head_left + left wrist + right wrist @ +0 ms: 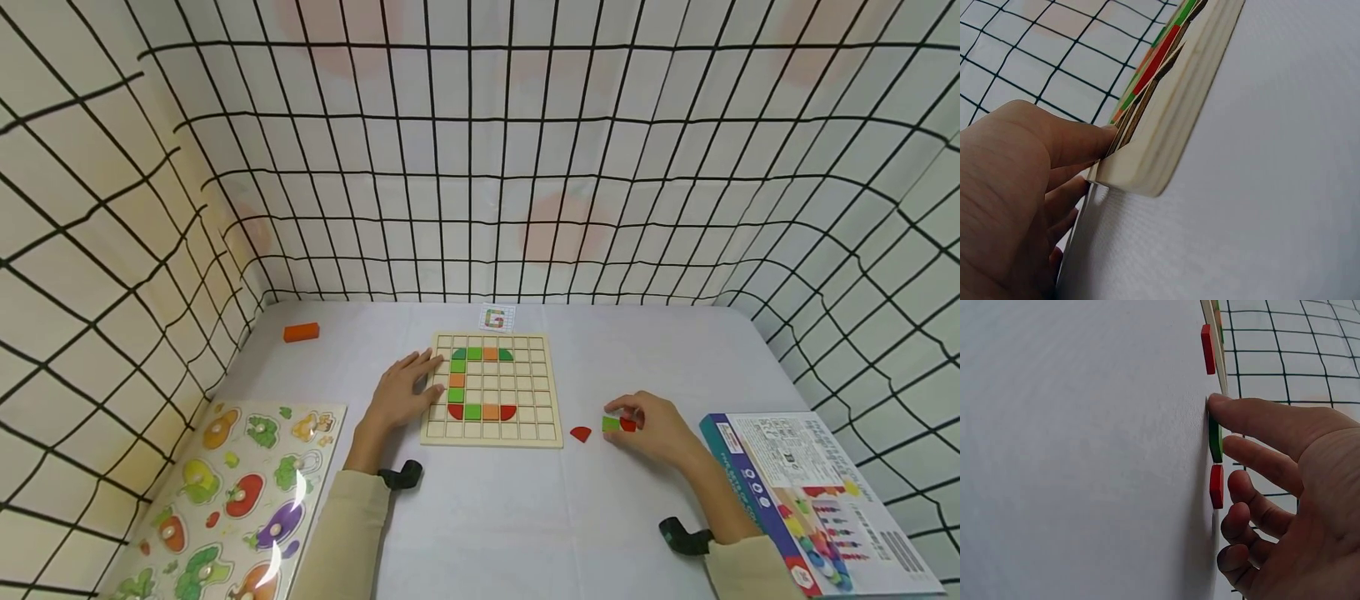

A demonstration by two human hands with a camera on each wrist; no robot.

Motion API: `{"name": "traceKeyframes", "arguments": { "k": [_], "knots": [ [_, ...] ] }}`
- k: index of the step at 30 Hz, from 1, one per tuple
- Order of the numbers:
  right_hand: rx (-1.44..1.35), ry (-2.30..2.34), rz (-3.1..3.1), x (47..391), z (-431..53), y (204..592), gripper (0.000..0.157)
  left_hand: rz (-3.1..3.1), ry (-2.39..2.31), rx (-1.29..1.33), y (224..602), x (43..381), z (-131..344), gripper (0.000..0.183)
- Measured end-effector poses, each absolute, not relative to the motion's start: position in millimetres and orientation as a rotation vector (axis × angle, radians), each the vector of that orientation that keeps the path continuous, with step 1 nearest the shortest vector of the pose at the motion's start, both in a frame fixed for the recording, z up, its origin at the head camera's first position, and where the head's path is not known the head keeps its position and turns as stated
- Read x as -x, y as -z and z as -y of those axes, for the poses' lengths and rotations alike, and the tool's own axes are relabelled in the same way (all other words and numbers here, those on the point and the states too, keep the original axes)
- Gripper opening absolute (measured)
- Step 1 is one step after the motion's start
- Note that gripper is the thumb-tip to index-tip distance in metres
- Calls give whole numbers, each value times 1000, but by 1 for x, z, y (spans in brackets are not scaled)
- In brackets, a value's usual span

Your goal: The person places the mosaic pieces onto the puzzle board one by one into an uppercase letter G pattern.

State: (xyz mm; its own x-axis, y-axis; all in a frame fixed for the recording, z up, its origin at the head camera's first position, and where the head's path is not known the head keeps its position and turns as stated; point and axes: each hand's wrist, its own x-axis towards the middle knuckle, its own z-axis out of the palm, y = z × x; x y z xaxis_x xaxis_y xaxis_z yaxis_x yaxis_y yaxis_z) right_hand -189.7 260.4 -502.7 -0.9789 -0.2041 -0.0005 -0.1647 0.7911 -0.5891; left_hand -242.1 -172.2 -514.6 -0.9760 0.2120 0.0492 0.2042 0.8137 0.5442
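Note:
A wooden grid board (528, 432) lies on the table, with green, orange and red tiles forming a C-like shape in its cells. My left hand (397, 393) rests at its left edge; the thumb touches the rim, as the left wrist view also shows. Right of the board, my right hand (651, 427) pinches a green square tile (611, 423) between thumb and index finger. Under the curled fingers lies a red quarter-round tile (627, 425). Another red quarter-round tile (581, 433) sits between that hand and the board. Behind the board is a small pattern card (497, 317).
A vegetable puzzle board (240, 467) lies at the left, near my forearm. An orange block (302, 332) is at the back left. At the right is a printed box (817, 500), close to my right forearm. Black netting (468, 175) surrounds the table's back and sides.

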Motion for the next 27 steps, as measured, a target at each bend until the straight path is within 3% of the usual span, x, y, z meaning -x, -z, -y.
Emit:
{"name": "traceKeyframes", "arguments": {
  "k": [27],
  "knots": [
    [304,1023,-2951,206,-248,497,24,-2985,-895,-324,515,242,172,61]
  ]
}}
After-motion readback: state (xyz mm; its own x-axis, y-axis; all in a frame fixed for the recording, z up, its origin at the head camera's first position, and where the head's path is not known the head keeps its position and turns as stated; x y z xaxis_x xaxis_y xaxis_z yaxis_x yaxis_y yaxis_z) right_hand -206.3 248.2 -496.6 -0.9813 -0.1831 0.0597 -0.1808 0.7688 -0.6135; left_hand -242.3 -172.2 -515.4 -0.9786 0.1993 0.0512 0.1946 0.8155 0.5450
